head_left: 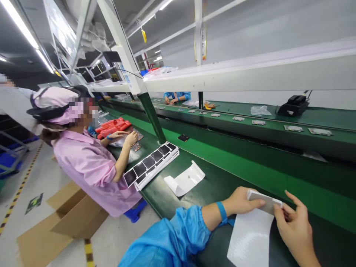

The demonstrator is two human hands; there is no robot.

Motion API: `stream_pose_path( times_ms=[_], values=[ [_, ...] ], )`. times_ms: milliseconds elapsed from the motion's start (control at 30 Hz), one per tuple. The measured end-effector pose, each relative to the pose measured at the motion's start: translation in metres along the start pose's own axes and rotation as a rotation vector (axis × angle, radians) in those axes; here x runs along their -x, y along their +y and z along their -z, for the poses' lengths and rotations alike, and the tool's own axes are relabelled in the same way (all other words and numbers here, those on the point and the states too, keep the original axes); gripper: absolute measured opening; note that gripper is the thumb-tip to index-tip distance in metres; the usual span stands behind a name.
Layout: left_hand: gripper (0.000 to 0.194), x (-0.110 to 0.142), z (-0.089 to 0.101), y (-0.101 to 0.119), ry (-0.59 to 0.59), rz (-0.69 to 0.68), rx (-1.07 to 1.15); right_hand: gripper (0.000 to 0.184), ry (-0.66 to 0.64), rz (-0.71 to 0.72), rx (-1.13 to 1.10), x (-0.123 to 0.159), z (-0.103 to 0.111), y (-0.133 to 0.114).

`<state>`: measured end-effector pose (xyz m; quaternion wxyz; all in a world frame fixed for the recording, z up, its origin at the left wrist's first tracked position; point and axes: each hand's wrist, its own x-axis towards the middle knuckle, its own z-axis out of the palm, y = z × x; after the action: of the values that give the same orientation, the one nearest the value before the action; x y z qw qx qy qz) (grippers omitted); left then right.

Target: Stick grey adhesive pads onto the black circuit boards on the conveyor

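Note:
My left hand grips the left end of the folded top of a glossy white sheet. A greyish flat strip shows along that fold, between my two hands. At the strip's right end, my right hand pinches with thumb and finger, while one finger points up and away. The sheet's lower part hangs toward me over the green bench. Left of my hands lies a curled white sheet with a small dark mark. Beyond it is a stack of white sheets with black rectangles.
On the left, a person in pink handles circuit boards near red packets. A green post stands at the bench. Several flat boards line the conveyor ledge, with a black device behind. A cardboard box sits on the floor.

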<state>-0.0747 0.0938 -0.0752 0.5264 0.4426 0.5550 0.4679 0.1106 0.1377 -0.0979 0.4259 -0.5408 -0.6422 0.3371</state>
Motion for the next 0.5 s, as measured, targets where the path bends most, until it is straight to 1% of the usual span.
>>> stream_pose_path(
  times_ms=[133, 300, 400, 500],
  values=[
    [0.019, 0.001, -0.001, 0.005, -0.027, -0.024, 0.01, 0.103, -0.017, -0.003, -0.047, 0.0, 0.001, 0.001],
    [0.025, 0.0, -0.002, 0.002, -0.046, -0.048, -0.003, 0.116, -0.042, -0.038, -0.061, 0.0, 0.003, 0.001],
    [0.028, -0.001, -0.003, 0.001, -0.05, -0.05, -0.012, 0.113, -0.009, -0.035, 0.005, 0.002, 0.006, -0.006],
    [0.029, 0.001, -0.004, 0.005, -0.062, -0.046, 0.019, 0.108, 0.014, -0.028, 0.038, 0.005, 0.008, -0.015]
  ],
)
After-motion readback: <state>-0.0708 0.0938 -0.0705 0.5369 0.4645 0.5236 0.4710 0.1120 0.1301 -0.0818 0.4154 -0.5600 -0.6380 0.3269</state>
